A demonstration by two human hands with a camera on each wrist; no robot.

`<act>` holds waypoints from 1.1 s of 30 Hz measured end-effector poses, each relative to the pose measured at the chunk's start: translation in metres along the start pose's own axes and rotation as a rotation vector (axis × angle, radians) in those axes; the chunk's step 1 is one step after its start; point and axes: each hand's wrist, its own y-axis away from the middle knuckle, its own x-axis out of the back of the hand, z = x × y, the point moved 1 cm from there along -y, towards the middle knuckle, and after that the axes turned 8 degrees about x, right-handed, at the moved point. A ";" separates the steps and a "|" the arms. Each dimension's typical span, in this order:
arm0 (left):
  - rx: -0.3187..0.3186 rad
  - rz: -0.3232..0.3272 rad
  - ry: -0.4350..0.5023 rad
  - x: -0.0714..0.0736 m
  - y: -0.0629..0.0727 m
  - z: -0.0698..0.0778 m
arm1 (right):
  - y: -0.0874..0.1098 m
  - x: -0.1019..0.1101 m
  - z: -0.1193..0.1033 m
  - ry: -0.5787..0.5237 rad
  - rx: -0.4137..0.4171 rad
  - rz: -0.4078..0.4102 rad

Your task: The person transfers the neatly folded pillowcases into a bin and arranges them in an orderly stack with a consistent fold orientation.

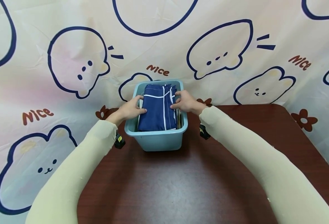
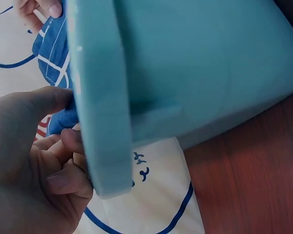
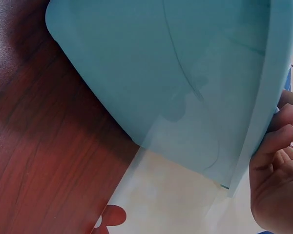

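A folded navy-blue cloth [image 1: 154, 109] with white stripes lies at the top of a light-blue plastic bin [image 1: 160, 140]. My left hand [image 1: 130, 108] is at the cloth's left side, and in the left wrist view its thumb and index finger pinch the blue fabric [image 2: 63, 122] just past the bin's rim. On the right side my right hand [image 1: 185, 101] holds the cloth's layered edge between thumb and fingers. The right wrist view shows the curled fingers [image 3: 278, 141] beside the bin's rim, with most of the cloth hidden behind the wall.
The bin stands on a dark reddish-brown wooden table [image 1: 164, 186], near its back edge. Behind it hangs a pale curtain [image 1: 153, 53] printed with cartoon outlines and lettering. Other folded layers [image 1: 179, 119] show along the bin's right inner wall.
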 end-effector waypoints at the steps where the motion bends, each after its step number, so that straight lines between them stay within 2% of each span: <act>1: 0.006 0.003 -0.009 0.000 0.000 0.000 | 0.000 0.000 0.000 0.003 -0.008 0.000; 14: 0.011 0.004 -0.020 -0.002 0.000 -0.002 | 0.000 -0.003 0.003 0.015 -0.025 0.033; 20: -0.002 0.036 -0.066 -0.002 0.001 -0.001 | 0.000 -0.004 0.000 0.042 -0.025 0.044; 27: -0.001 0.086 -0.155 -0.003 0.001 0.001 | 0.001 -0.003 0.000 0.111 0.040 0.067; 33: 0.007 0.104 -0.172 -0.004 0.002 0.002 | 0.001 -0.004 0.001 0.119 0.030 0.075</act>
